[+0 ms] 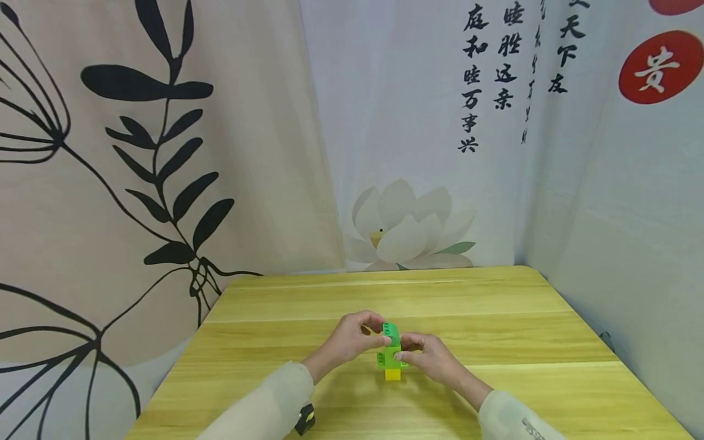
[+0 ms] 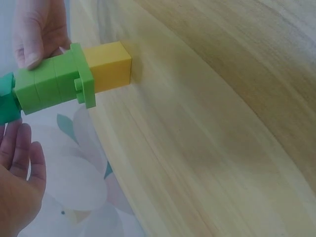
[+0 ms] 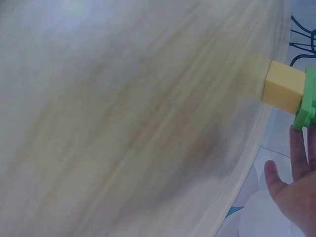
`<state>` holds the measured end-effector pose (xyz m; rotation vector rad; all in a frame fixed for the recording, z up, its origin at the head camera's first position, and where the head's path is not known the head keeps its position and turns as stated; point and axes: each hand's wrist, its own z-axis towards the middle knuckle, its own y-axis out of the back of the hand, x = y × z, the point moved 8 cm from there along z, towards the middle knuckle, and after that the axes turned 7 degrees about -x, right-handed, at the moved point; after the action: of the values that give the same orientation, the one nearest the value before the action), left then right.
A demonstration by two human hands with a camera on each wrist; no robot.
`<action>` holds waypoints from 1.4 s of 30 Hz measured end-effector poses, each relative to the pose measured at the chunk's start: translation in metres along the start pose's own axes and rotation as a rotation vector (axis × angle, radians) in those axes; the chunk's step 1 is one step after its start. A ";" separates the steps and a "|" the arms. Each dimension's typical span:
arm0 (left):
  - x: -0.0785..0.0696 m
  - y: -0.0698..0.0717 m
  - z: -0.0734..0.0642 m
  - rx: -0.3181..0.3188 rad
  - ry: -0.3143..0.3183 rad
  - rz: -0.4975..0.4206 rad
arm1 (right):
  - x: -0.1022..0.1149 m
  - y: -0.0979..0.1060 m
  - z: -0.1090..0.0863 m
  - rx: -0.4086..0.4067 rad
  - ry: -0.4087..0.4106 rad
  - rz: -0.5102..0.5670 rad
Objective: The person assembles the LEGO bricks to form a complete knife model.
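A small tower of toy building bricks stands upright on the table. Its base is a yellow block (image 1: 393, 374), with a light green plate (image 2: 84, 74) on it. Stacked light green bricks (image 2: 47, 84) rise from that plate, and a darker green brick (image 1: 392, 333) tops the tower. My left hand (image 1: 354, 335) pinches the dark green brick between thumb and fingers. From the other side, my right hand (image 1: 431, 356) grips the light green bricks, thumb on their near face. In the right wrist view its fingertips (image 3: 296, 136) meet the plate's edge.
The wooden table (image 1: 264, 342) has its far edge close to a printed curtain (image 1: 396, 122). Another pale curtain (image 1: 621, 214) hangs along the right side. A dark band with a yellow mark (image 1: 305, 419) shows by the left sleeve (image 1: 269, 400).
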<state>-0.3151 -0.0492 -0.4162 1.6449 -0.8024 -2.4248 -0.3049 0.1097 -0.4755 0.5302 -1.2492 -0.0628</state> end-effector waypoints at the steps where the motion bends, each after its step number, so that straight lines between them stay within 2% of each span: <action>1: -0.001 0.000 0.001 0.002 -0.005 0.005 | 0.000 0.000 0.000 0.000 0.000 -0.004; 9: 0.000 -0.001 0.004 -0.001 -0.004 0.054 | 0.000 0.001 0.002 -0.007 -0.001 -0.002; 16: 0.000 -0.003 0.002 0.013 0.016 0.081 | -0.001 0.000 -0.002 -0.009 -0.010 -0.013; 29: -0.004 0.000 -0.001 -0.013 -0.033 0.112 | 0.000 0.000 -0.001 -0.013 -0.001 -0.003; 42: -0.007 -0.001 -0.001 0.014 -0.064 0.129 | 0.000 -0.001 -0.001 -0.034 -0.009 -0.001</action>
<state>-0.3108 -0.0459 -0.4108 1.4780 -0.9073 -2.3985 -0.3036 0.1094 -0.4760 0.5013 -1.2547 -0.0870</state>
